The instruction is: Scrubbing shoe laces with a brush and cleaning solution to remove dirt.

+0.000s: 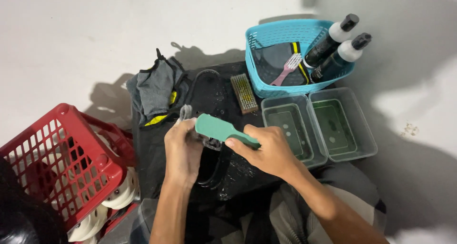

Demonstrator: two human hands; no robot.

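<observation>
My right hand (269, 149) grips the handle of a green brush (216, 128), whose head lies over a dark, wet item with grey laces (184, 112). My left hand (183, 149) is closed around that dark item, holding it just under the brush head. Both hands are over a black wet mat (214, 91) on the floor. What exactly the dark item is stays mostly hidden by my hands.
A red crate (62, 163) with white shoes under it stands at the left. A grey cloth (154, 89) and a wooden brush (244, 93) lie on the mat. Behind are a blue basket (281, 34) with two bottles (333, 41) and a pink brush (287, 69), and two clear tubs of water (333, 125).
</observation>
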